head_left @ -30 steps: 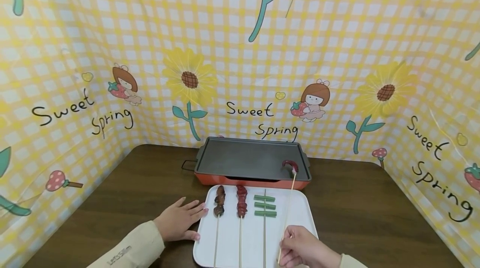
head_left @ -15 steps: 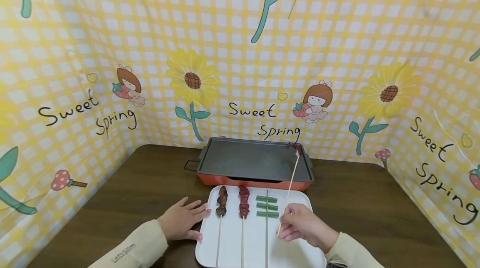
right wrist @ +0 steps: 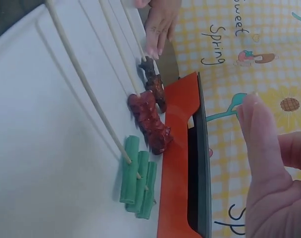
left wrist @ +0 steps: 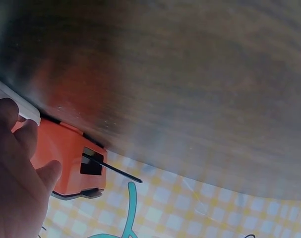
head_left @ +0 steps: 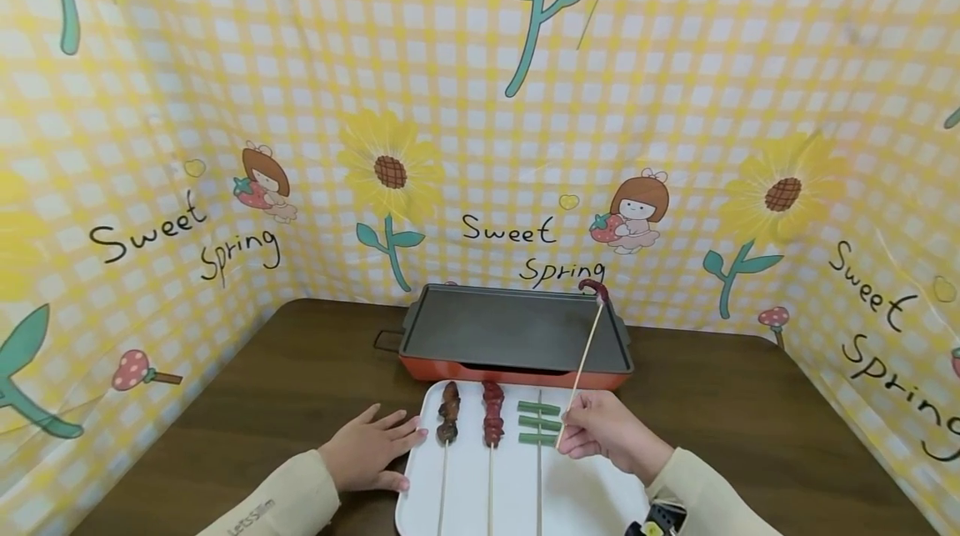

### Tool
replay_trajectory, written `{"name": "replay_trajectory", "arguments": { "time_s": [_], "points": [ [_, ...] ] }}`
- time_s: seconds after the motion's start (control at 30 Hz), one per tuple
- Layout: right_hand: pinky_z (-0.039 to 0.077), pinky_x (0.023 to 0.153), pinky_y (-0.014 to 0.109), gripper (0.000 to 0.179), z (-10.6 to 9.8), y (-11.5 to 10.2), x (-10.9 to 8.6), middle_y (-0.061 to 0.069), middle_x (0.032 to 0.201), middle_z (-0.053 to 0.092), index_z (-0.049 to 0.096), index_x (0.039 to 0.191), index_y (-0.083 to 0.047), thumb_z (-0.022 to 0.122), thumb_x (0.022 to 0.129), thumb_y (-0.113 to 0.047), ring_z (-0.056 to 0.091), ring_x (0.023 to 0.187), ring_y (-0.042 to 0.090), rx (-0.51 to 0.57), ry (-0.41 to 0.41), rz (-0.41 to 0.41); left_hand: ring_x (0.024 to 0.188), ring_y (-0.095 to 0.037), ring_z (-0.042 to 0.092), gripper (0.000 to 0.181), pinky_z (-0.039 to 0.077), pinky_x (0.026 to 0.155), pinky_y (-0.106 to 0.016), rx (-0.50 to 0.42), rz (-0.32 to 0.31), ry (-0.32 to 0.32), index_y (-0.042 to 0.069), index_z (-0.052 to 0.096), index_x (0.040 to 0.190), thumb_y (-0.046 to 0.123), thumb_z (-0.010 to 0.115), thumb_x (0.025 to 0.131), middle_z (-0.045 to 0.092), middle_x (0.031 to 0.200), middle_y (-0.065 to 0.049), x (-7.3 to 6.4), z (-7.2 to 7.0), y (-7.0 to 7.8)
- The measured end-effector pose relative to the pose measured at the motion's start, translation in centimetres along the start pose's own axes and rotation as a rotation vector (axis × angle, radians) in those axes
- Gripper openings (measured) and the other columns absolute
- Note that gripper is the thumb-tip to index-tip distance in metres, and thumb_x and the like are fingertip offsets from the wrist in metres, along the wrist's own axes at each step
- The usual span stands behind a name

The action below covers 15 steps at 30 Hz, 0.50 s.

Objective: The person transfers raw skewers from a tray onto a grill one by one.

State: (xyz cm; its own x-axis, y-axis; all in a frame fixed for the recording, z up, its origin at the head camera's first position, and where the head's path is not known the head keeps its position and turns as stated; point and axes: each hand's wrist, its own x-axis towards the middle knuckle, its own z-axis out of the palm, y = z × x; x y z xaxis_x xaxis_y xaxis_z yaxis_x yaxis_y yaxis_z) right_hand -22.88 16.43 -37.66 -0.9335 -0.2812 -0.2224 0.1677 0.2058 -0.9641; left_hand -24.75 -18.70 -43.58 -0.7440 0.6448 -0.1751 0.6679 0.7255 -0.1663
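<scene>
My right hand (head_left: pixel 611 432) pinches the lower end of a bamboo skewer (head_left: pixel 587 348) between thumb and fingers, above the right part of the white tray (head_left: pixel 467 494). The skewer slants up and away, with a dark red curled piece (head_left: pixel 597 290) at its tip that overlaps the griddle's far right corner. My left hand (head_left: pixel 367 448) is spread flat, fingertips at the tray's left rim. On the tray lie a brown meat skewer (head_left: pixel 448 417), a red meat skewer (head_left: pixel 492 415) and a skewer of green bean-like pieces (right wrist: pixel 131 171), partly behind my right fingers in the head view.
An orange-sided griddle (head_left: pixel 495 328) with a dark flat plate stands just behind the tray, a thin wire handle (head_left: pixel 385 340) at its left. The brown table (head_left: pixel 300 369) ends at a yellow checked cloth (head_left: pixel 480 152) hung around the back and sides.
My right hand has risen and moved forward with its skewer, carrying the curled piece toward the griddle's far right corner. My left hand has stayed at the tray's rim.
</scene>
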Motion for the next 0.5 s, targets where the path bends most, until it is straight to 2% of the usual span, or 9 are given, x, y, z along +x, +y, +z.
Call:
{"name": "replay_trajectory", "arguments": {
  "time_s": [0.3,0.5],
  "points": [
    [0.053,0.054,0.019,0.014,-0.9,-0.3,0.9,0.001,0.062,0.064,0.052,0.079,-0.003,0.045,0.091,0.001,0.064,0.054,0.007,0.006,0.03,-0.056,0.138,-0.022,0.041,0.072,0.032,0.109,-0.053,0.017,-0.008,-0.011,0.024,0.047,0.146,0.065,0.048,0.088,0.045,0.149,0.002,0.6,-0.6,0.3],
    [0.054,0.055,0.021,0.013,-0.7,-0.3,1.6,0.003,0.064,0.065,0.053,0.083,0.0,0.046,0.093,0.001,0.065,0.056,0.008,-0.009,0.043,-0.067,0.137,-0.023,0.042,0.071,0.033,0.108,-0.053,0.005,-0.009,-0.006,0.024,0.049,0.145,0.065,0.049,0.087,0.047,0.148,0.001,0.1,-0.3,0.2]
  ]
}}
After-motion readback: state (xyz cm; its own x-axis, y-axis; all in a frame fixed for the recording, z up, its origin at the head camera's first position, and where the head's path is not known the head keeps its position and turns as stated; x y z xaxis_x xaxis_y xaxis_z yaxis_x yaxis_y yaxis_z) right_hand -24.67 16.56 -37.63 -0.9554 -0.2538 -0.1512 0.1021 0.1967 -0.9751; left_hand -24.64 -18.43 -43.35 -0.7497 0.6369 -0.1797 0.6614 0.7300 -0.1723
